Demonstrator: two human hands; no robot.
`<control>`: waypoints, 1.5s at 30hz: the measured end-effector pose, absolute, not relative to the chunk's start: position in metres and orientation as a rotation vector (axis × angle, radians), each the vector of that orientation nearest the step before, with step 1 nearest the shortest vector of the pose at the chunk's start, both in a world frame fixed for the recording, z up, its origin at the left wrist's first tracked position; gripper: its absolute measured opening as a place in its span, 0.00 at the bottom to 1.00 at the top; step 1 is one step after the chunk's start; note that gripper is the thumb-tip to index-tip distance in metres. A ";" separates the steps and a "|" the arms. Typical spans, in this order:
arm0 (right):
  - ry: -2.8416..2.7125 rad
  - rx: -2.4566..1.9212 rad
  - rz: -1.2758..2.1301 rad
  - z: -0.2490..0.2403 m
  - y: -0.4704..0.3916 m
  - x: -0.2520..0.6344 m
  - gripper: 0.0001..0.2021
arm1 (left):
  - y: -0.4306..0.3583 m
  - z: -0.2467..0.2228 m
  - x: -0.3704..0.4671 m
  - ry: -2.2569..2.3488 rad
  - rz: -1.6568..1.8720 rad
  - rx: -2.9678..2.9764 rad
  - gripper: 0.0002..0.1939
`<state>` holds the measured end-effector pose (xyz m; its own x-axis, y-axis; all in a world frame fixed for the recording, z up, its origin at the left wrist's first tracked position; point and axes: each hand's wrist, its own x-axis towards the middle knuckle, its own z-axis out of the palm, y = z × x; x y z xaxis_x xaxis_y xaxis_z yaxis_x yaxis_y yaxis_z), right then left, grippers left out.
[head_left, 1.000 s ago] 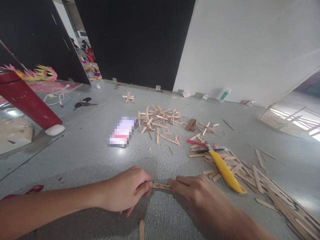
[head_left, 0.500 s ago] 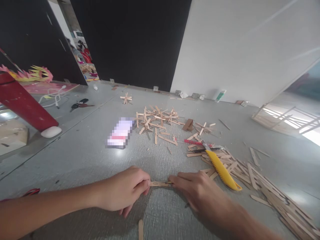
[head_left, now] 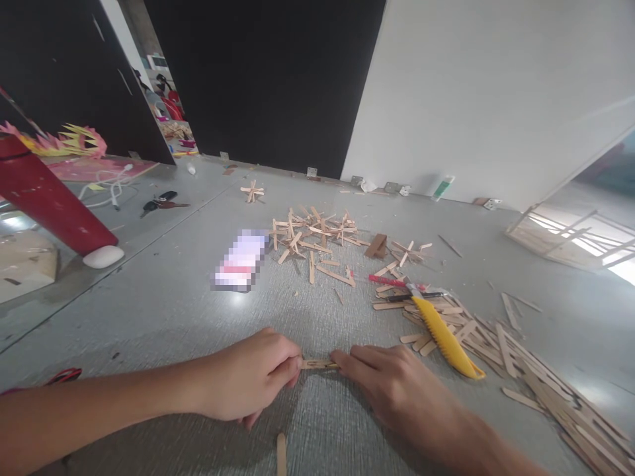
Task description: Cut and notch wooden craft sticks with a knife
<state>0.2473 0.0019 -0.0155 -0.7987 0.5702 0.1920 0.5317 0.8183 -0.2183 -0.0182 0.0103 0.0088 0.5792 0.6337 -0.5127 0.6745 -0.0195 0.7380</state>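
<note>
A flat wooden craft stick (head_left: 316,364) with a slot-like mark along its middle lies crosswise between my hands, low over the grey table. My left hand (head_left: 258,375) pinches its left end between thumb and curled fingers. At the right end, my right hand (head_left: 389,378) is closed with its fingertips pressed on the stick. A small yellowish tip shows by those fingertips; what it belongs to is hidden. Another craft stick (head_left: 281,455) lies near the front edge of the view.
A yellow utility knife (head_left: 444,337) rests on a pile of craft sticks (head_left: 540,380) at right. Glued stick stars (head_left: 317,228) sit beyond a phone (head_left: 241,261). A red bottle (head_left: 54,192), white mouse (head_left: 103,256) and keys (head_left: 161,203) are at left.
My right fingertips have shifted slightly left along the craft stick, and more of the yellowish tip shows. My left hand keeps its pinch. The view has moved a little.
</note>
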 end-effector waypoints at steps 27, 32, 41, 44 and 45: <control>-2.716 -0.830 0.186 -0.024 0.004 0.248 0.16 | 0.006 0.007 -0.022 1.121 0.033 1.701 0.13; -2.732 -0.865 0.179 -0.023 0.003 0.247 0.15 | 0.006 0.006 -0.023 1.110 0.048 1.702 0.14; -2.717 -0.838 0.210 -0.023 0.003 0.247 0.16 | 0.006 0.009 -0.023 1.112 0.039 1.704 0.13; -2.724 -0.840 0.218 -0.024 0.004 0.248 0.16 | 0.006 0.010 -0.023 1.117 0.034 1.701 0.13; -2.725 -0.840 0.221 -0.024 0.004 0.248 0.16 | 0.006 0.010 -0.023 1.118 0.035 1.702 0.13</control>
<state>0.2480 0.0040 -0.0239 -0.7915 0.5701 0.2202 0.5272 0.8192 -0.2258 -0.0226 0.0063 0.0100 0.5631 0.6797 -0.4700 0.6494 -0.0122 0.7603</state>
